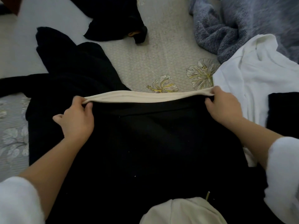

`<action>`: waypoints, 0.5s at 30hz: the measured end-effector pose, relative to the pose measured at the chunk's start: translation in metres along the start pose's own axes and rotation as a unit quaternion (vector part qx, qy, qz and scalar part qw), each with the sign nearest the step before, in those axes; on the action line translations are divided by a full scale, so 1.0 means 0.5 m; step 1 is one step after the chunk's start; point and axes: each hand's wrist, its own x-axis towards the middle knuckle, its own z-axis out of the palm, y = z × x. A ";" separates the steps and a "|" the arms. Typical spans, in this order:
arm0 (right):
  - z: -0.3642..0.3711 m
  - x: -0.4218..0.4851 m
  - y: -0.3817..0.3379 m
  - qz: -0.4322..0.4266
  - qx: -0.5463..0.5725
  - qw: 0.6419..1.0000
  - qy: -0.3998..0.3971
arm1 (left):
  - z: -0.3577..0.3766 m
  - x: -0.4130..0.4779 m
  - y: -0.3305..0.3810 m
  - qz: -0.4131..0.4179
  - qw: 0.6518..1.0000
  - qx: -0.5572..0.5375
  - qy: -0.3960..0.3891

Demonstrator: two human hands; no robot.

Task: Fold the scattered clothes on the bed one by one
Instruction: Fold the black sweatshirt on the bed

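A large black garment (145, 151) with a cream hem band (145, 96) lies spread in front of me on the bed. My left hand (76, 118) pinches the left end of the cream band. At the band's right end my right hand (224, 107) grips it, so the band is stretched between both hands. A cream hood-like part (181, 210) of the garment shows at the bottom edge. One black sleeve (68, 62) runs off to the upper left.
A white garment (258, 75) lies at the right, with a grey-blue fleecy one (234, 25) behind it. A small black piece (113, 21) sits at the top centre and another black item (283, 110) at the right edge. The flowered bedsheet (153, 62) shows between them.
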 end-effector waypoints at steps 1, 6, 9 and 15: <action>-0.016 -0.004 0.003 0.022 0.042 0.998 0.042 | -0.008 0.000 0.002 0.011 0.999 -0.033 0.035; -0.071 0.044 0.019 0.171 0.200 0.950 0.166 | -0.016 0.033 0.056 0.010 0.988 -0.112 0.105; -0.044 0.052 0.014 0.165 0.203 0.965 0.031 | 0.025 0.036 0.091 -0.023 0.993 -0.085 -0.073; -0.016 -0.040 0.047 0.150 0.258 0.950 0.091 | 0.048 -0.045 0.029 -0.034 0.997 -0.072 -0.018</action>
